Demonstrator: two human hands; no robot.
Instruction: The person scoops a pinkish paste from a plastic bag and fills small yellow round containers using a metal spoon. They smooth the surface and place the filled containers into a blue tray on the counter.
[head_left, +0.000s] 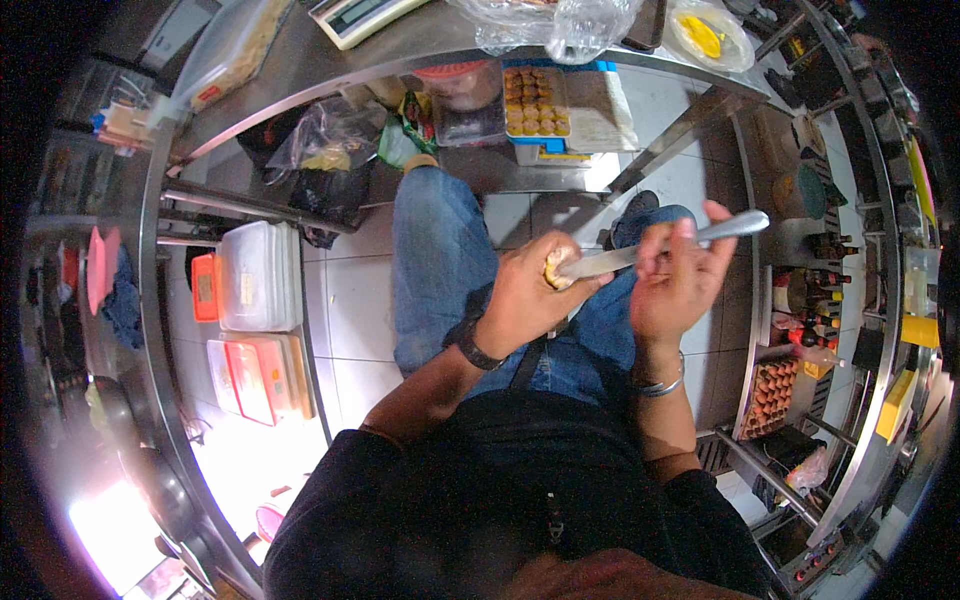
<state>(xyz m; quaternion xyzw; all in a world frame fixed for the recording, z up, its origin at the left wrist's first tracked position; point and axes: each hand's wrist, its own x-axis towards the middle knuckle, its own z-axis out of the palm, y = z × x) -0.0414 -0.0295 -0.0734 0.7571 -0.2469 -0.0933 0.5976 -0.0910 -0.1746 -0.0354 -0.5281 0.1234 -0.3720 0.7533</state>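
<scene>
My left hand (536, 292) is closed around a small pale yellowish-brown food piece (559, 270), seen at the thumb side of the fist. In my right hand (675, 277) is a metal utensil with a long flat blade (604, 262), which looks like a knife or a narrow spatula. Its blade reaches across to the food piece, and its rounded handle (739, 225) sticks out past my right fingers. Both hands are above my lap. On the low shelf ahead, a tray of small round filled pieces (537, 101) rests on a blue-lidded container.
A steel table (420, 51) crosses in front, with a scale (364, 15) and plastic bags on it. Stacked plastic containers (259, 277) stand at left. Bottles (825, 277) and a tray of eggs (770, 394) are on the right shelf.
</scene>
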